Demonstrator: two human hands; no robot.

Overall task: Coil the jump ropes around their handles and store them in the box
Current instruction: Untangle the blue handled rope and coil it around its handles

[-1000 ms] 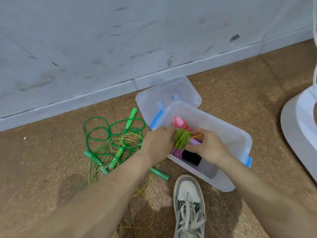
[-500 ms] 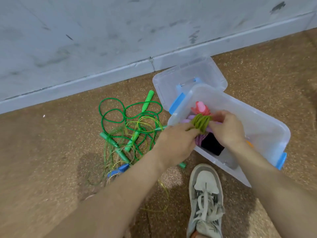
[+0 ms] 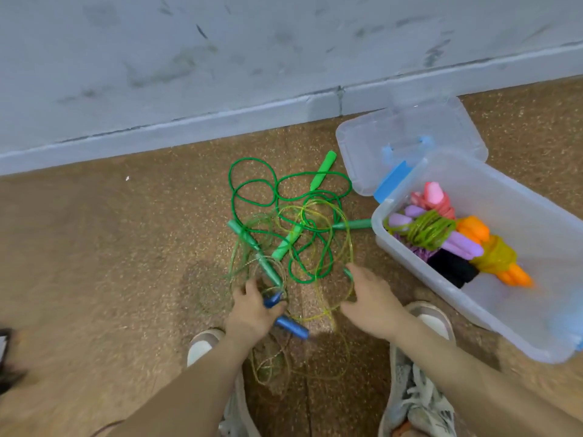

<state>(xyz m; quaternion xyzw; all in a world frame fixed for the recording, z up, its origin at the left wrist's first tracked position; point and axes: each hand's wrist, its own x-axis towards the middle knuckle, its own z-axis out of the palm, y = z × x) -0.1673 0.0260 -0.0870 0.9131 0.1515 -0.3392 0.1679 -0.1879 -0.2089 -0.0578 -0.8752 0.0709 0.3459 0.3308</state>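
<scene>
Speckled brown floor (image 3: 110,263) runs up to a scuffed grey wall (image 3: 220,58), and on it a tangle of loose jump ropes (image 3: 285,246) lies just left of the clear box (image 3: 520,323). The left hand (image 3: 252,313) is clenched round a blue handle (image 3: 291,326) at the tangle's near edge, while the right hand (image 3: 372,304) is released, fingers spread over the thin yellow-green cord. Coiled ropes (image 3: 429,230) already lie inside the box, its lid (image 3: 394,134) lies flat toward the wall, and two pale shoes (image 3: 419,389) stand at the near side.
</scene>
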